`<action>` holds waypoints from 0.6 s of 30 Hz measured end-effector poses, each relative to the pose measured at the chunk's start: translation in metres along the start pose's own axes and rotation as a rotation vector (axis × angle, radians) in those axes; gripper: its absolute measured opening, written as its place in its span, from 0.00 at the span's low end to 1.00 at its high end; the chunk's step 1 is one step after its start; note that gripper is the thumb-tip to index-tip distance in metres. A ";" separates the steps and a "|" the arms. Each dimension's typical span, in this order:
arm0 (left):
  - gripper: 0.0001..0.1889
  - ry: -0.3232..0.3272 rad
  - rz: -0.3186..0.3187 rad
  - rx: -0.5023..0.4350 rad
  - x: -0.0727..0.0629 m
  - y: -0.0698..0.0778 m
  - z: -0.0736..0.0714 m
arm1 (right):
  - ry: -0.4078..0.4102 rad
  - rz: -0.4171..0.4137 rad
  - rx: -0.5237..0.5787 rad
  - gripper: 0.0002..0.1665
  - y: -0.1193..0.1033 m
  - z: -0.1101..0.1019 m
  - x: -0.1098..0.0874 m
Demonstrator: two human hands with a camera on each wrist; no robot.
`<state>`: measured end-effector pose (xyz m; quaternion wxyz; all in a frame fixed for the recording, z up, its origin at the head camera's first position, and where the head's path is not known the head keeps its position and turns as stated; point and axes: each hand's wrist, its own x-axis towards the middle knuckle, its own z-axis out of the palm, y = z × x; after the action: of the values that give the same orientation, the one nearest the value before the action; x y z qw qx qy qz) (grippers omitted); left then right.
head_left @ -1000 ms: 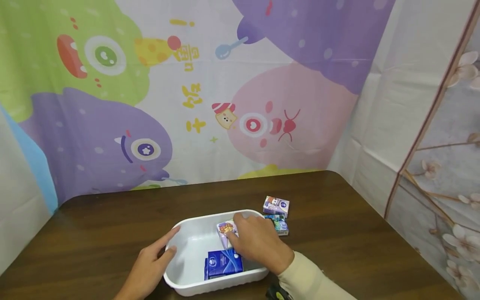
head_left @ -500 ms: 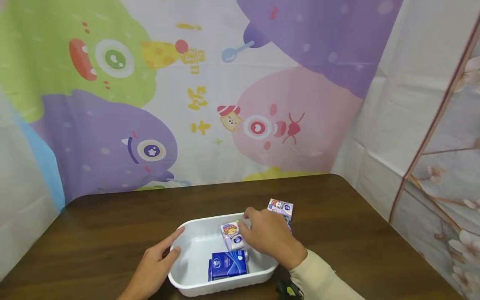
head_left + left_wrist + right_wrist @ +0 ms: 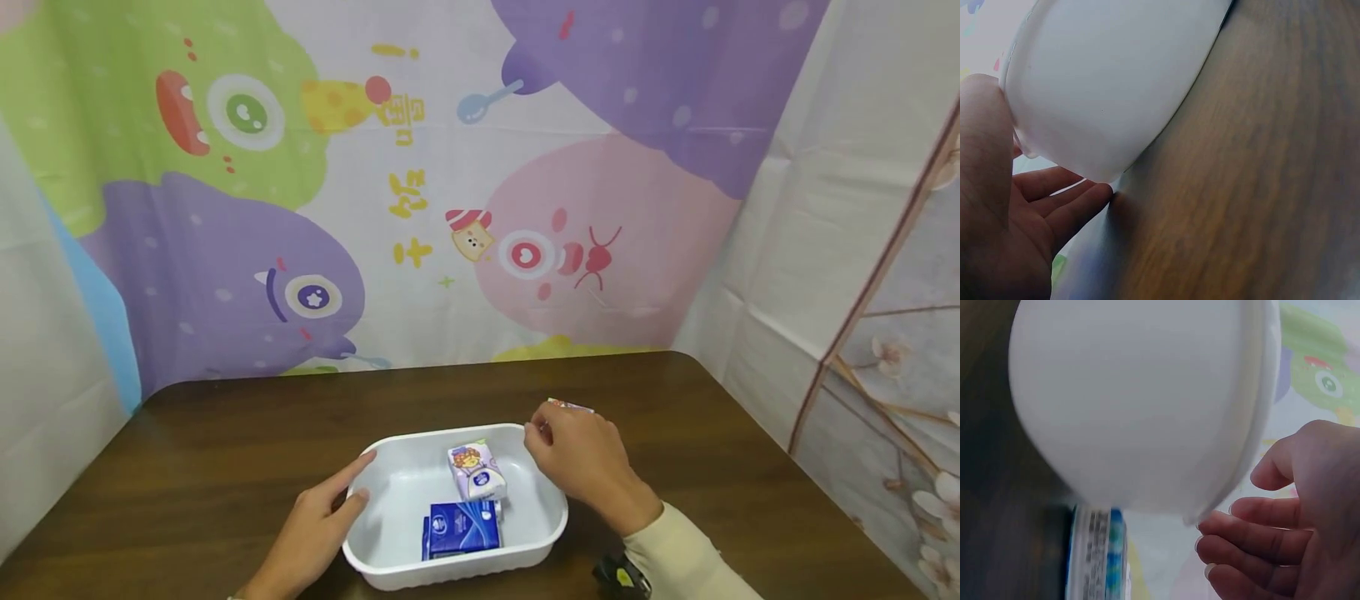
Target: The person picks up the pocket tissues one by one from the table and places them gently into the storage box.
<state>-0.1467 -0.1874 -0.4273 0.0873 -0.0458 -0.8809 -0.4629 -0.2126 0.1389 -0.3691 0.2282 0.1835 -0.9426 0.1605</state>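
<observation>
A white plastic tub (image 3: 397, 500) stands on the brown table. My left hand (image 3: 311, 525) touches its left rim, thumb and index finger stretched out; in the left wrist view other fingers (image 3: 1079, 206) lie along the outer wall. Inside the tub are a purple-and-white cartoon tissue pack (image 3: 477, 471) and a blue tissue pack (image 3: 465, 527), with another blue edge beneath. My right hand (image 3: 588, 458), fingers loosely bent and holding nothing, hovers beyond the right rim. It mostly hides a tissue pack (image 3: 570, 406) on the table. A pack with a blue-green side (image 3: 1097, 556) shows in the right wrist view.
A cartoon-printed cloth (image 3: 420, 317) hangs behind the table's back edge. On the right, a flower-patterned cloth (image 3: 892, 400) hangs along the side. The brown table (image 3: 247, 450) extends around the tub.
My right hand has let go of the purple cartoon tissue pack in the tub and moved right, past the rim towards the packs on the table. My left hand stays at the tub's rim.
</observation>
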 end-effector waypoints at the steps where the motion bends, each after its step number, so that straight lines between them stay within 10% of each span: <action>1: 0.23 -0.001 0.000 0.001 0.000 0.000 0.000 | -0.003 0.009 -0.001 0.07 0.002 -0.001 -0.001; 18: 0.23 -0.010 -0.012 -0.006 0.000 0.001 0.000 | -0.033 0.080 -0.010 0.07 0.027 -0.011 -0.009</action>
<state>-0.1461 -0.1874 -0.4265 0.0802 -0.0431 -0.8802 -0.4659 -0.2126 0.1698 -0.3701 0.2070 0.1470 -0.9536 0.1618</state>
